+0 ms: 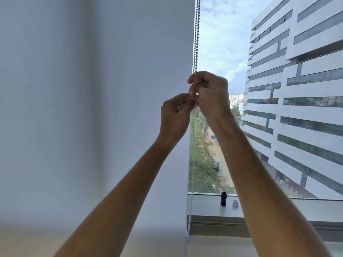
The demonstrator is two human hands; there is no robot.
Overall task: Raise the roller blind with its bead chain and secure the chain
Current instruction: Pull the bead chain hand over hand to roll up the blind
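White plastic bead chain (196, 34) hung vertically beside the pale fabric roller blind (111, 89). It was pinched by the right hand (209, 91) uppermost, the left hand (175, 112) gripping just below.

- Roller blind (92, 108): plain pale grey-white, no pattern.
- Bead chain (196, 34): white-grey beads.
- Small cylinder (223, 198) on the window sill (278, 208): black; the sill is light grey.
- Far building (300, 89), right: white bands striped with dark glass.
- Trees (204, 164) below: green.
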